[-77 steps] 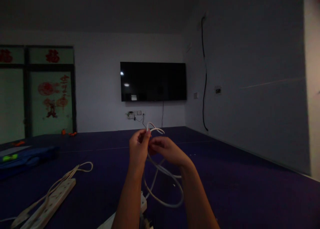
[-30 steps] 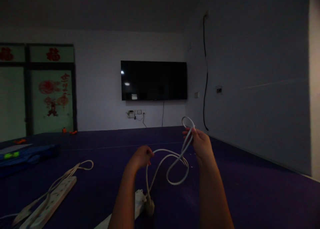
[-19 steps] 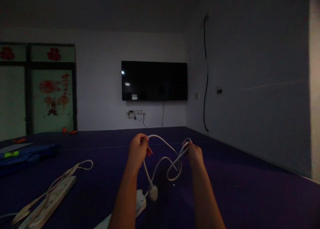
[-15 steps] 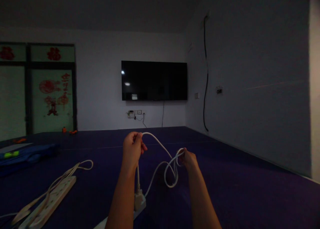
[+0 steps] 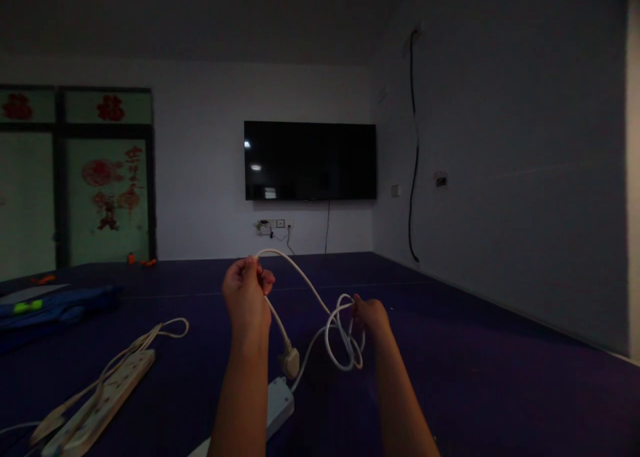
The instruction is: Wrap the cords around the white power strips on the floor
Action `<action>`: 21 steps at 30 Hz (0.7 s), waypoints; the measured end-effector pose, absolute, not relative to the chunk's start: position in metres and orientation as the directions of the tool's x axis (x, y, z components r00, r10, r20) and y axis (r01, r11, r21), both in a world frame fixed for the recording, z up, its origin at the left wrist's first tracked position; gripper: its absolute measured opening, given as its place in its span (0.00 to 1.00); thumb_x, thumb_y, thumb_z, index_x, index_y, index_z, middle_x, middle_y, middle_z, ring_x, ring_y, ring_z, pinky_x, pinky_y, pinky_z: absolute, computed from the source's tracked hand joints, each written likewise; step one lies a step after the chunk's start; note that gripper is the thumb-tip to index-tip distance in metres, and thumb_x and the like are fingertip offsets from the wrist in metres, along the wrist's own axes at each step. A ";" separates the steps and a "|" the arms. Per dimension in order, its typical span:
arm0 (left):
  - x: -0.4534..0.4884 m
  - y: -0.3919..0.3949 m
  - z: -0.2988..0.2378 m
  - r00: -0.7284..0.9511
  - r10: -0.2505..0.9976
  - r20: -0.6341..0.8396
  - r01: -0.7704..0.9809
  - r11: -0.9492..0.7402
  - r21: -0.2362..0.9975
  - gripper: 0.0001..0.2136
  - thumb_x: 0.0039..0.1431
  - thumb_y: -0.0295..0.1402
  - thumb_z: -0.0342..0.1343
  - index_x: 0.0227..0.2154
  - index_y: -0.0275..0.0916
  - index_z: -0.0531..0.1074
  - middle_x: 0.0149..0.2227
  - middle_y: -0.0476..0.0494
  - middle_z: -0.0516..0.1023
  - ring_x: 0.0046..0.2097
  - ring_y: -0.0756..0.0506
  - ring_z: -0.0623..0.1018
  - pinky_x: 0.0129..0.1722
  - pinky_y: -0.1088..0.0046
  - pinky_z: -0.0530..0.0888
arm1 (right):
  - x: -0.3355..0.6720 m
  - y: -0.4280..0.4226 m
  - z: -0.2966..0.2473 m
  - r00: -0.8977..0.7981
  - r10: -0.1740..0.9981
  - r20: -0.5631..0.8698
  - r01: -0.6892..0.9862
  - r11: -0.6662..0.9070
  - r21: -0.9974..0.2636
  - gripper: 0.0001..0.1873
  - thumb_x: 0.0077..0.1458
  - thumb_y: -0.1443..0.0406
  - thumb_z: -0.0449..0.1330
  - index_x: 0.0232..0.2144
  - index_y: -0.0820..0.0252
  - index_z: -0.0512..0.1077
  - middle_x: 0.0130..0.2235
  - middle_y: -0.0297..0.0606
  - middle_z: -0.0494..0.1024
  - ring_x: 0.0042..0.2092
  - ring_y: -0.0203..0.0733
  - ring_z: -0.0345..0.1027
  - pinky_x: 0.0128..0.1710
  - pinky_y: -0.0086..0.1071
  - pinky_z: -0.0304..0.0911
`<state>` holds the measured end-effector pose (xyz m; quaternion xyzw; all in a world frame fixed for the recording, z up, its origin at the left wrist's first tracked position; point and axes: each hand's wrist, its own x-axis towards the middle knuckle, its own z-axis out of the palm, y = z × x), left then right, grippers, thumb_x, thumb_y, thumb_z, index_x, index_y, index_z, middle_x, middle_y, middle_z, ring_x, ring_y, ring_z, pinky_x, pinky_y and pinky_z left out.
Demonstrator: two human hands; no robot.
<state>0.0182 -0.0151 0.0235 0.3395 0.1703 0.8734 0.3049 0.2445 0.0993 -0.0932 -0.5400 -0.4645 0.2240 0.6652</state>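
Observation:
My left hand (image 5: 247, 292) is raised and closed around a white power cable (image 5: 305, 285) near its plug end. The white plug (image 5: 289, 362) dangles below that hand. My right hand (image 5: 369, 315) sits lower and to the right, fingers pinched on a small coil of the same cable (image 5: 343, 334). The cable arcs between the two hands. Below them a white power strip (image 5: 277, 404) lies on the dark blue floor.
A second white power strip with its bundled cord (image 5: 103, 394) lies on the floor at the left. A blue bag (image 5: 55, 305) sits farther left. A black screen (image 5: 310, 160) hangs on the far wall above wall sockets (image 5: 273, 225).
The right hand came down from high on the right and gathered the cable into a tighter coil. The left hand rose and moved left, lifting the plug off the power strip.

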 end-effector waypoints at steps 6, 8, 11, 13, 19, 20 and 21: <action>0.039 -0.020 0.024 -0.528 0.665 0.529 -0.450 -0.747 0.490 0.13 0.44 0.37 0.60 0.23 0.36 0.63 0.18 0.58 0.64 0.14 0.57 0.65 0.11 0.83 0.52 | 0.249 0.070 -0.044 0.401 0.786 0.471 0.449 0.279 -0.849 0.22 0.40 0.58 0.65 0.06 0.57 0.62 0.09 0.33 0.62 0.18 0.38 0.62 0.19 0.27 0.51; 0.045 -0.020 0.023 -0.512 0.673 0.534 -0.467 -0.740 0.485 0.12 0.45 0.36 0.60 0.23 0.37 0.63 0.18 0.58 0.63 0.14 0.57 0.64 0.11 0.83 0.52 | 0.240 0.053 -0.025 0.367 0.771 0.521 0.482 0.321 -0.815 0.19 0.45 0.54 0.61 0.11 0.58 0.69 0.14 0.35 0.68 0.21 0.38 0.65 0.20 0.27 0.52; 0.053 -0.020 0.021 -0.471 0.690 0.549 -0.486 -0.722 0.492 0.11 0.47 0.35 0.59 0.22 0.37 0.62 0.17 0.58 0.63 0.14 0.58 0.63 0.11 0.84 0.52 | 0.220 0.025 -0.003 0.149 0.777 0.612 0.419 0.511 -0.751 0.17 0.48 0.53 0.58 0.26 0.61 0.76 0.25 0.38 0.77 0.27 0.38 0.68 0.23 0.26 0.57; 0.056 -0.021 0.020 -0.439 0.706 0.556 -0.493 -0.707 0.508 0.11 0.48 0.35 0.58 0.22 0.37 0.62 0.17 0.58 0.63 0.14 0.58 0.63 0.11 0.84 0.53 | 0.205 0.010 0.005 -0.036 0.780 0.625 0.336 0.599 -0.727 0.19 0.48 0.55 0.59 0.38 0.62 0.76 0.31 0.39 0.78 0.28 0.37 0.68 0.25 0.27 0.60; 0.063 -0.025 0.019 -0.293 0.741 0.604 -0.436 -0.666 0.606 0.12 0.51 0.39 0.57 0.22 0.37 0.62 0.16 0.57 0.64 0.15 0.57 0.63 0.13 0.83 0.56 | 0.189 0.003 0.008 -0.207 0.688 0.696 0.327 0.719 -0.613 0.15 0.48 0.61 0.59 0.38 0.60 0.75 0.32 0.37 0.78 0.33 0.39 0.69 0.32 0.29 0.61; 0.064 -0.025 0.018 -0.262 0.746 0.612 -0.410 -0.660 0.629 0.12 0.51 0.40 0.56 0.23 0.38 0.62 0.16 0.56 0.65 0.15 0.57 0.63 0.14 0.83 0.57 | 0.191 0.005 0.008 -0.206 0.681 0.703 0.354 0.721 -0.596 0.12 0.49 0.61 0.57 0.33 0.60 0.76 0.29 0.36 0.78 0.32 0.39 0.69 0.31 0.29 0.61; 0.064 -0.024 0.017 -0.229 0.751 0.619 -0.378 -0.655 0.655 0.12 0.52 0.40 0.56 0.24 0.38 0.63 0.16 0.56 0.66 0.15 0.56 0.64 0.15 0.82 0.59 | 0.195 0.006 0.007 -0.186 0.681 0.708 0.390 0.712 -0.583 0.11 0.50 0.60 0.56 0.28 0.61 0.76 0.26 0.35 0.77 0.30 0.39 0.69 0.30 0.28 0.60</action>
